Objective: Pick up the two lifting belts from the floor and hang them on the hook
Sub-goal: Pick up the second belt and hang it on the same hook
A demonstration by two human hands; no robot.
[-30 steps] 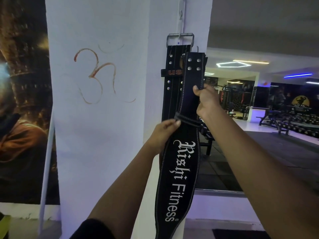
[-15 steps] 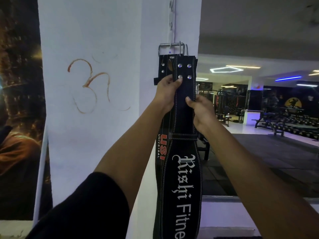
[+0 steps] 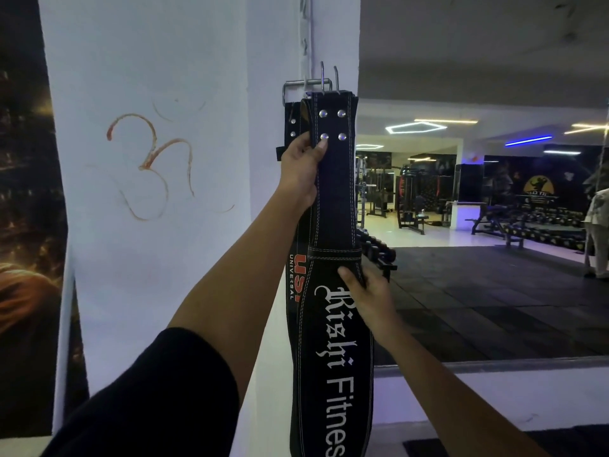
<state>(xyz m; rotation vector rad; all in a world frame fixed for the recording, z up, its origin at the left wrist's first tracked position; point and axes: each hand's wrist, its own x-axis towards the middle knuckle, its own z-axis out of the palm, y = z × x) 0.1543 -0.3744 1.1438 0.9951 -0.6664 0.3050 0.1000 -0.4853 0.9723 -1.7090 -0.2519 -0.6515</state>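
Observation:
Two black lifting belts hang down the corner of a white pillar. The front belt (image 3: 334,192), lettered "Rishi Fitness", covers most of the rear belt (image 3: 295,272), whose red "USI" print shows at its left edge. Their metal buckles (image 3: 308,84) sit at the top on a hook that hangs from a chain (image 3: 304,34). My left hand (image 3: 301,166) grips the front belt's left edge just below its rivets. My right hand (image 3: 365,291) holds the same belt lower down, under its stitched loop. The hook itself is mostly hidden by the buckles.
The white pillar (image 3: 158,258) bears an orange painted symbol (image 3: 155,166). A dark poster (image 3: 23,225) fills the left edge. To the right a mirror (image 3: 478,225) shows gym machines, benches and dumbbell racks. A person (image 3: 598,232) stands at the far right.
My right hand slid down the front belt from near the buckle end to below the stitched loop. My left hand rose to the rivets and stayed there.

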